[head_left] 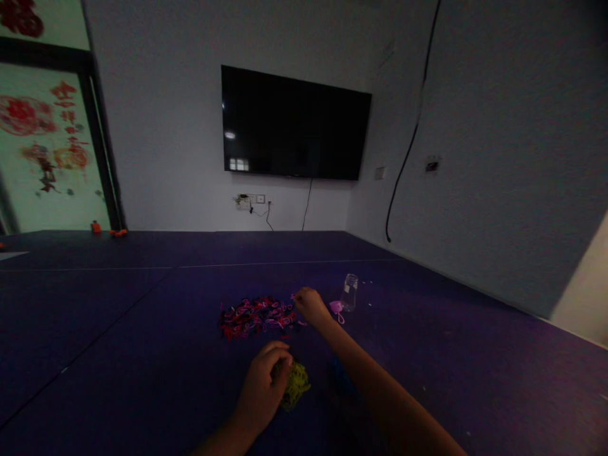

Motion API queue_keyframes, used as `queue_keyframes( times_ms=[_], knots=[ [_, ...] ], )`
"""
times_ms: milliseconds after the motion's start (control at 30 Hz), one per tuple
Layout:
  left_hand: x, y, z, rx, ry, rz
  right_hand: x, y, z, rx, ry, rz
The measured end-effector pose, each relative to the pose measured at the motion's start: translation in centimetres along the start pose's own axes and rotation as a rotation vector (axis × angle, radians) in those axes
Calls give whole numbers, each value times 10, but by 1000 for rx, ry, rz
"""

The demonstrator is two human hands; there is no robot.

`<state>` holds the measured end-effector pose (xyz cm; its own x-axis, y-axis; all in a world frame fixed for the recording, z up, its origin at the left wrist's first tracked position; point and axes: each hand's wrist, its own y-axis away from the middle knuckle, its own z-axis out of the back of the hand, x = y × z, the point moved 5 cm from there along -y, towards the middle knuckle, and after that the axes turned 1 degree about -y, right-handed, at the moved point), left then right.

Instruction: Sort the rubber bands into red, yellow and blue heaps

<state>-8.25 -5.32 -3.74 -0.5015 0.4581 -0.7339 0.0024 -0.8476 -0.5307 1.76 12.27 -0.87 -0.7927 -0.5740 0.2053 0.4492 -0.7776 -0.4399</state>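
Note:
A loose pile of small pink, red and dark rubber bands [256,316] lies spread on the purple-blue surface. At its right edge my right hand [311,306] is closed in a pinch, with a small pink rubber band [293,296] showing at the fingertips. Closer to me, my left hand [263,383] curls over the left side of a yellow-green clump of rubber bands [297,383]. Its thumb and fingertips come together there; what they grip, if anything, is hidden. A clear jar [349,293] stands open beyond my right wrist, beside a pink lid with a loop [336,308].
A dim blue thing [342,375] lies partly behind my right forearm. Small pale bits [368,282] are scattered right of the jar. Orange objects [95,227] sit at the far left edge. A television [294,126] hangs on the wall; a black cable [403,164] dangles at right.

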Motion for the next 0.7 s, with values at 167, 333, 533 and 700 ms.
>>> queue_keyframes(
  times_ms=[167,333,533,700],
  knots=[
    [2,0,1,0,-13,-16,-7,37,43,-114,-186,-10],
    [1,-2,5,-23,-22,-36,-28,93,66,-148,-475,-176],
    [-1,-3,9,-38,-39,-25,-49,135,49,-63,-605,-359],
    [3,-4,10,-35,-33,27,-57,143,42,18,-569,-353]
  ],
)
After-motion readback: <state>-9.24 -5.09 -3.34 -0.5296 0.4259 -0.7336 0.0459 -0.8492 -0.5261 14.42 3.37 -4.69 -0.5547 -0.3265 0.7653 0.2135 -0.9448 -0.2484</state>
